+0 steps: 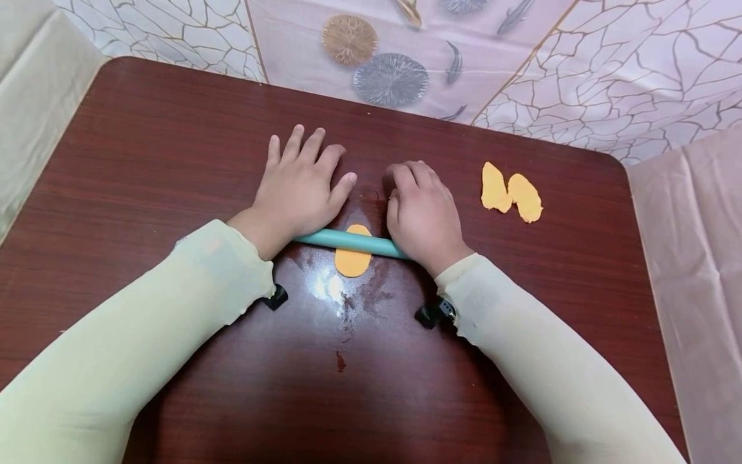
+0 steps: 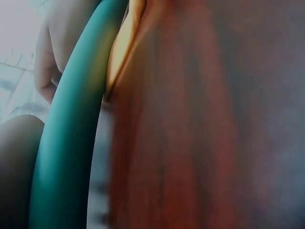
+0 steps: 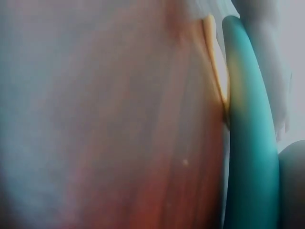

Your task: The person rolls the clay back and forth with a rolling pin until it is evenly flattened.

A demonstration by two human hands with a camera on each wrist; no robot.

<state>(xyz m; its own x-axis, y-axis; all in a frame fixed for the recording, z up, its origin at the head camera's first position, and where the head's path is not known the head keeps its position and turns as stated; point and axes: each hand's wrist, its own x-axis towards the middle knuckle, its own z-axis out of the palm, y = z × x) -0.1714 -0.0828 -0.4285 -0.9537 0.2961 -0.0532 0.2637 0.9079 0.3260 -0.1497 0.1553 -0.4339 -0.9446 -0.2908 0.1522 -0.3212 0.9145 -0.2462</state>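
A teal rolling pin (image 1: 384, 245), a plain thin rod, lies across a flat oval piece of yellow-orange clay (image 1: 352, 264) on the table. The heel of my left hand (image 1: 298, 190) presses on the pin's left end, its fingers spread forward. Over the pin's right end rests the palm of my right hand (image 1: 426, 216), its fingers bent loosely downward. Close up in the left wrist view, the pin (image 2: 66, 129) overlaps the clay (image 2: 123, 45). The right wrist view shows the pin (image 3: 250, 124) beside the clay's thin edge (image 3: 218, 64). Both pin ends are hidden under the hands in the head view.
Two flat yellow-orange clay pieces (image 1: 511, 193) lie close together at the right of the dark wooden table (image 1: 174, 142). Wet-looking smears (image 1: 348, 309) mark the surface near the pin. Patterned cloth (image 1: 440, 64) hangs along the table's back edge.
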